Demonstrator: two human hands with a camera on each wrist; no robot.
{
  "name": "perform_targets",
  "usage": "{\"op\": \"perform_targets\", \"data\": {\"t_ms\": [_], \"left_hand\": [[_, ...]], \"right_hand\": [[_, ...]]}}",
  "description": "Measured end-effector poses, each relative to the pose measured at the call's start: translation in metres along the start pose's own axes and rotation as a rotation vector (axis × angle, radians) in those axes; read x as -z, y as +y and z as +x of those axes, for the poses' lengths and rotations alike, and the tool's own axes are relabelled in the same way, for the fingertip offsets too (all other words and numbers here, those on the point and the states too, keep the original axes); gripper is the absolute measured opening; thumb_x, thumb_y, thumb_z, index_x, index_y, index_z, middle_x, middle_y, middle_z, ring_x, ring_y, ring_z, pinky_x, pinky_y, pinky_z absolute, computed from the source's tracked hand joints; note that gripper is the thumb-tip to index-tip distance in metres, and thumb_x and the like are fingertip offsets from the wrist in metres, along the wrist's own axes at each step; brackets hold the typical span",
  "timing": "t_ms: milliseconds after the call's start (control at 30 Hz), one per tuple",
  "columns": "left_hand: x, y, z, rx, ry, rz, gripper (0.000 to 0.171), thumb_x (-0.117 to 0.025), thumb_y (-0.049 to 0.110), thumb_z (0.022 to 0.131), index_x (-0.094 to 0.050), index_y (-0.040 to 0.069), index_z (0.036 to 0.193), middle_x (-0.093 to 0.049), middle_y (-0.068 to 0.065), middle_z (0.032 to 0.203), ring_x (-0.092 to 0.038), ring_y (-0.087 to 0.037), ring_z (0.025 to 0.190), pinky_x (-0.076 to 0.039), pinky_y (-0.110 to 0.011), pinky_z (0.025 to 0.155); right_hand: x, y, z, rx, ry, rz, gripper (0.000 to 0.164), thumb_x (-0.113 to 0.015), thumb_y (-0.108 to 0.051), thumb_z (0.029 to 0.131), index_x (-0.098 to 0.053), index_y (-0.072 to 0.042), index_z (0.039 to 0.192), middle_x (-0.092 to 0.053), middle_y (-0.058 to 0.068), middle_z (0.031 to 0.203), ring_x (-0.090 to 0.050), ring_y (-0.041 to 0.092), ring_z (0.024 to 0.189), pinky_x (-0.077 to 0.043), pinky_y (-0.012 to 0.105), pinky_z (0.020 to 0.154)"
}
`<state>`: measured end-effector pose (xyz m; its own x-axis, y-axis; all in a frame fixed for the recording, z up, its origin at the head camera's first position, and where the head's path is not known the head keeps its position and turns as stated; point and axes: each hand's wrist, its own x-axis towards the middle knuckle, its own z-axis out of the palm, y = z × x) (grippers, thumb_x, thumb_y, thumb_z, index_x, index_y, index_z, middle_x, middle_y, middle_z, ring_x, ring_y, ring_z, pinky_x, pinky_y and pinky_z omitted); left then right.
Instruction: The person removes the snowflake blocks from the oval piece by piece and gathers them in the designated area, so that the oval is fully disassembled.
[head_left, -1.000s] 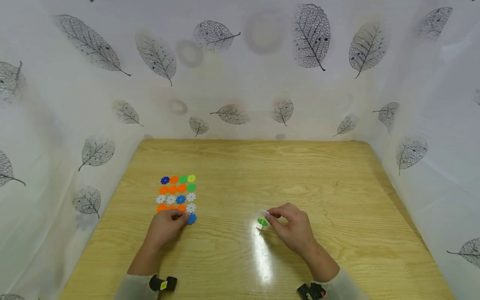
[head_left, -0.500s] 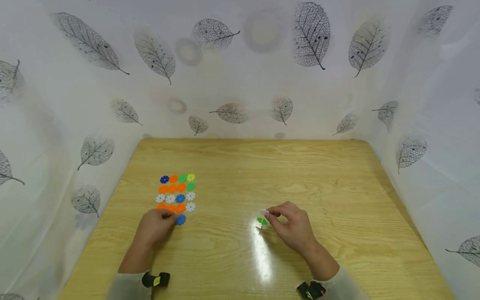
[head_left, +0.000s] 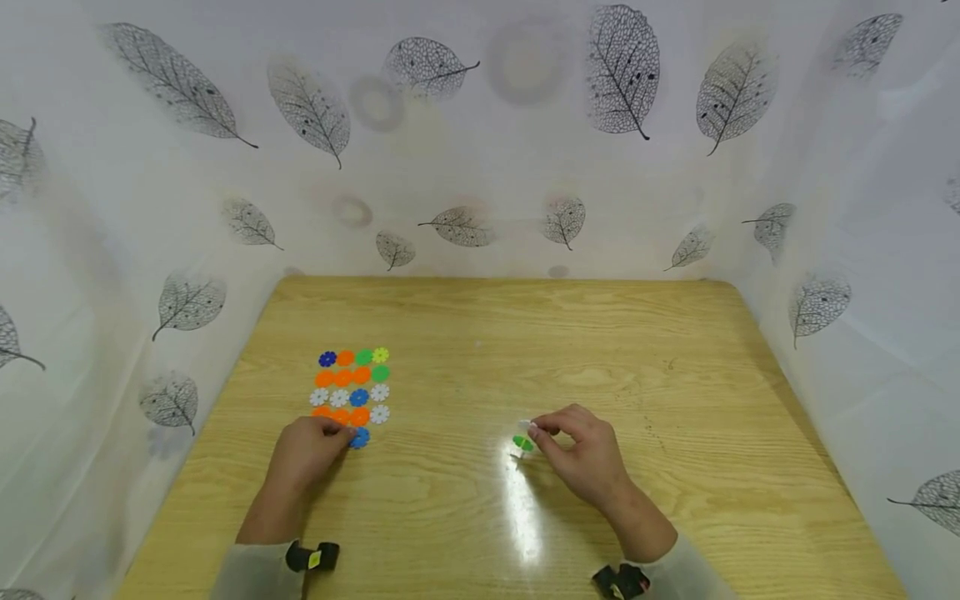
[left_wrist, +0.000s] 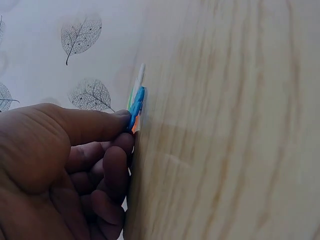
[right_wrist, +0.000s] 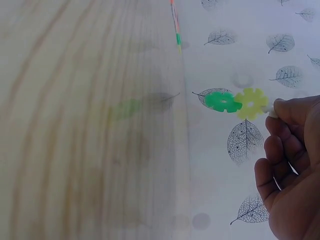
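My left hand (head_left: 306, 457) pinches a blue flower-shaped plastic disc (head_left: 362, 437) between thumb and fingers, at the near edge of a block of similar discs. In the left wrist view, that blue disc (left_wrist: 137, 105) lies close along the tabletop, its near end under the thumb. My right hand (head_left: 583, 454) grips a white piece (right_wrist: 270, 108) by its edge, and only a bit of it shows. Joined to it in a chain are a yellow flower disc (right_wrist: 251, 104) and a green one (right_wrist: 220, 102), held up over the table.
Flat on the wooden table (head_left: 600, 333) lie several rows of flower discs, among them a dark blue disc (head_left: 327, 359), an orange disc (head_left: 342, 377), a white disc (head_left: 380, 414) and a green disc (head_left: 380, 373). A leaf-print curtain (head_left: 480, 150) closes off the back and sides.
My left hand has slid left with the blue disc, from below the white disc to below the orange one beside it. My right hand has stayed almost still.
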<state>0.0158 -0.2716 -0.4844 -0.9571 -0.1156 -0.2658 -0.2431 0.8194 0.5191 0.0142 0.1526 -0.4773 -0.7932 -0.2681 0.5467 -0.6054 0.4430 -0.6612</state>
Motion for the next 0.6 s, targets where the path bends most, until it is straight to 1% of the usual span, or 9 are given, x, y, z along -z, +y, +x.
{"op": "perform_targets", "data": {"t_ms": [133,267,433,600], "left_hand": [[0.0004,0.0013,-0.0004,0.024,0.000,-0.012,0.039,-0.068,0.036,0.098,-0.080,-0.001,0.102,-0.075,-0.018,0.105,-0.070,-0.039,0.100,-0.054,-0.055,0.088],[0.0007,0.0024,-0.0004,0.029,0.002,-0.009,0.037,-0.069,0.035,0.098,-0.080,0.000,0.101,-0.076,-0.017,0.104,-0.070,-0.037,0.099,-0.054,-0.054,0.088],[0.0012,0.0047,-0.0009,0.019,0.007,-0.003,0.036,-0.070,0.034,0.097,-0.080,-0.001,0.100,-0.076,-0.015,0.100,-0.070,-0.034,0.093,-0.055,-0.053,0.085],[0.0012,0.0085,-0.0016,0.001,0.044,-0.025,0.036,-0.070,0.034,0.096,-0.078,-0.001,0.102,-0.075,-0.016,0.101,-0.070,-0.031,0.091,-0.055,-0.051,0.083]], "right_hand": [[-0.0002,0.0004,-0.0001,0.000,0.002,0.014,0.011,-0.083,-0.006,0.087,-0.080,-0.014,0.093,-0.075,-0.007,0.087,-0.066,0.010,0.077,-0.056,0.038,0.062],[-0.0004,0.0006,-0.0005,0.000,0.008,0.015,0.012,-0.083,-0.005,0.086,-0.080,-0.014,0.093,-0.075,-0.007,0.086,-0.065,0.010,0.076,-0.055,0.039,0.062],[0.0003,-0.0001,-0.0004,0.002,0.010,0.014,0.012,-0.084,-0.004,0.086,-0.080,-0.013,0.093,-0.075,-0.007,0.086,-0.066,0.010,0.077,-0.056,0.041,0.062],[0.0013,-0.0003,0.0001,-0.004,0.010,0.017,0.011,-0.083,-0.005,0.087,-0.080,-0.013,0.093,-0.075,-0.007,0.086,-0.066,0.010,0.077,-0.056,0.040,0.062]]}}
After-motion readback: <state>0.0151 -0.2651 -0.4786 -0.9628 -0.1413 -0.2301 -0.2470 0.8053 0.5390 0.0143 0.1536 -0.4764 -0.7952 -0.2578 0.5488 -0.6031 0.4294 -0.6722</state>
